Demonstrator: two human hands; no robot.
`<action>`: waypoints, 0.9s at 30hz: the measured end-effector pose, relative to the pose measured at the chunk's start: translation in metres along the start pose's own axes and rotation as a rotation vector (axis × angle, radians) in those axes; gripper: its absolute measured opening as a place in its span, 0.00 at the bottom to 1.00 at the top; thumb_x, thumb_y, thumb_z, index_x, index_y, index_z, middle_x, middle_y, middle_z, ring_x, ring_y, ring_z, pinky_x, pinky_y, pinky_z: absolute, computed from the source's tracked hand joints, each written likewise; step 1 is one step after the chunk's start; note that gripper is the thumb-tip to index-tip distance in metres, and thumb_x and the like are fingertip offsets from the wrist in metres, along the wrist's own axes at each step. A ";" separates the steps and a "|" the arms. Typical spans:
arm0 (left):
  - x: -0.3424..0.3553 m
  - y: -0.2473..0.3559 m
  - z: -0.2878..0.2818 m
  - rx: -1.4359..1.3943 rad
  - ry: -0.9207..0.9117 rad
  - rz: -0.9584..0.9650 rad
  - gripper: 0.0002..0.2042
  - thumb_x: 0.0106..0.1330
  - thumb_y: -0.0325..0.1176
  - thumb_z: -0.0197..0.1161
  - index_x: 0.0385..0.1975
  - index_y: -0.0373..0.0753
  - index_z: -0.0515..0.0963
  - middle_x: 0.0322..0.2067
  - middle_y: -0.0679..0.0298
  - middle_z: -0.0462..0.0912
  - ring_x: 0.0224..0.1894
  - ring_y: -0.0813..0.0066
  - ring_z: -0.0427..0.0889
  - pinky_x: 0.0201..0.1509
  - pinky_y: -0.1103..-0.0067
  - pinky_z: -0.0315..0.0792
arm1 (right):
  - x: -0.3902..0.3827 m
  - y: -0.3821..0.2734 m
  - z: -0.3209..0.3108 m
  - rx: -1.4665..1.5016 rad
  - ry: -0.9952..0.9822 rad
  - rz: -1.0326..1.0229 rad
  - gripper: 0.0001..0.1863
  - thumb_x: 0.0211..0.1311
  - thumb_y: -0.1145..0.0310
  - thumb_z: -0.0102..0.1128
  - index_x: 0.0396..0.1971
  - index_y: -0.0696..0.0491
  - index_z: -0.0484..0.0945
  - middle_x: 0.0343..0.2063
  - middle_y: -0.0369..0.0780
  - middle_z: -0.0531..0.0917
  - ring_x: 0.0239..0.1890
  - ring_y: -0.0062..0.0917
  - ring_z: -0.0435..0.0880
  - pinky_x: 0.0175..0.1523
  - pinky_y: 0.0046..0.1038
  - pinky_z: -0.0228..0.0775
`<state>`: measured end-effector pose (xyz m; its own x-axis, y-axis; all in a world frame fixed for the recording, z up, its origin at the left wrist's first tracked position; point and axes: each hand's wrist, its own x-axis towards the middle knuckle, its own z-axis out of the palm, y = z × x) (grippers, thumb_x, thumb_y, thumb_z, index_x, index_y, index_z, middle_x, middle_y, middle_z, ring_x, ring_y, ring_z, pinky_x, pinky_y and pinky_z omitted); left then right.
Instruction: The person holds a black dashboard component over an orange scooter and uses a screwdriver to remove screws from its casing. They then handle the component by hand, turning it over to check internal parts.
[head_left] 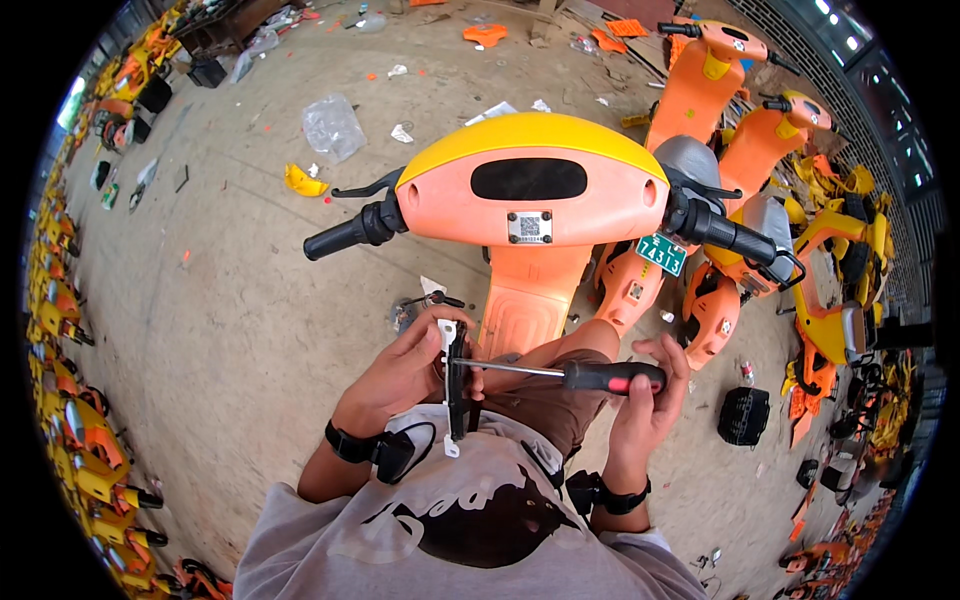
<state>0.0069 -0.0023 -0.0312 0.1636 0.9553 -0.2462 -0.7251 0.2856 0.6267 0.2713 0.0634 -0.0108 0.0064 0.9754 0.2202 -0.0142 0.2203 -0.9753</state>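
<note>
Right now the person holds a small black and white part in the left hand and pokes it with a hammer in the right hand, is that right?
Not quite. The head view shows a screwdriver with a black and red handle in the right hand, not a hammer. Its tip meets the small black and white part held in the left hand.

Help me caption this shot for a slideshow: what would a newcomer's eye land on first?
First, the orange scooter front with its yellow top, filling the upper middle. Just below it, the left hand holds a small black and white part, while the right hand drives a screwdriver sideways into it. More orange and yellow scooters crowd the right side, and bits of litter lie scattered on the dusty concrete floor.
</note>
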 end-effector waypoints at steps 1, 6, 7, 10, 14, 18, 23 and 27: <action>0.001 0.000 0.000 0.007 0.000 -0.002 0.21 0.74 0.50 0.45 0.56 0.41 0.63 0.44 0.49 0.77 0.43 0.54 0.81 0.46 0.56 0.77 | 0.003 0.002 0.001 0.018 -0.022 -0.091 0.31 0.63 0.60 0.58 0.62 0.60 0.63 0.48 0.46 0.75 0.44 0.25 0.77 0.51 0.25 0.70; 0.001 -0.003 -0.003 -0.018 -0.020 0.003 0.21 0.74 0.50 0.45 0.57 0.41 0.63 0.44 0.50 0.77 0.43 0.54 0.81 0.46 0.56 0.77 | 0.004 -0.005 0.004 0.031 -0.021 -0.035 0.32 0.61 0.61 0.56 0.62 0.60 0.63 0.48 0.46 0.74 0.43 0.26 0.76 0.50 0.27 0.71; 0.001 -0.003 -0.004 -0.019 -0.026 0.006 0.21 0.73 0.50 0.46 0.57 0.41 0.63 0.44 0.50 0.77 0.43 0.54 0.81 0.46 0.56 0.77 | 0.000 -0.008 0.003 -0.006 0.008 0.056 0.32 0.61 0.61 0.56 0.62 0.60 0.63 0.49 0.47 0.74 0.43 0.26 0.76 0.51 0.28 0.70; 0.001 -0.001 -0.002 0.000 -0.027 0.002 0.21 0.73 0.50 0.46 0.57 0.41 0.63 0.44 0.50 0.77 0.42 0.54 0.81 0.45 0.56 0.78 | 0.003 0.006 0.000 -0.005 -0.003 -0.079 0.31 0.62 0.61 0.55 0.62 0.60 0.63 0.49 0.47 0.74 0.40 0.25 0.77 0.45 0.25 0.72; 0.001 -0.002 -0.004 -0.024 -0.032 0.003 0.22 0.73 0.51 0.46 0.57 0.41 0.63 0.44 0.50 0.77 0.42 0.54 0.81 0.45 0.56 0.78 | 0.005 0.001 -0.001 0.153 -0.114 -0.129 0.30 0.64 0.60 0.57 0.61 0.61 0.64 0.49 0.45 0.76 0.48 0.26 0.76 0.54 0.28 0.69; 0.000 -0.001 -0.003 -0.011 -0.016 0.004 0.22 0.73 0.51 0.46 0.57 0.41 0.63 0.43 0.51 0.76 0.42 0.54 0.81 0.45 0.56 0.78 | -0.001 0.007 -0.005 0.025 -0.023 -0.001 0.29 0.64 0.59 0.56 0.60 0.61 0.64 0.50 0.46 0.76 0.48 0.27 0.76 0.55 0.29 0.69; 0.000 -0.001 -0.001 -0.014 -0.013 -0.007 0.23 0.73 0.51 0.46 0.57 0.41 0.63 0.44 0.51 0.76 0.42 0.54 0.81 0.44 0.55 0.78 | 0.008 0.007 0.001 0.069 -0.085 -0.273 0.27 0.67 0.61 0.53 0.61 0.60 0.65 0.48 0.46 0.75 0.37 0.21 0.77 0.37 0.21 0.72; -0.001 -0.001 -0.003 -0.019 -0.020 -0.001 0.23 0.73 0.51 0.46 0.57 0.41 0.63 0.44 0.51 0.77 0.42 0.54 0.81 0.45 0.55 0.78 | 0.001 0.001 -0.003 0.112 -0.055 0.007 0.28 0.64 0.61 0.57 0.59 0.61 0.65 0.51 0.46 0.75 0.48 0.26 0.77 0.55 0.28 0.69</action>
<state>0.0054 -0.0038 -0.0333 0.1776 0.9564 -0.2319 -0.7373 0.2854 0.6123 0.2738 0.0641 -0.0116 -0.0487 0.9750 0.2167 -0.1255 0.2092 -0.9698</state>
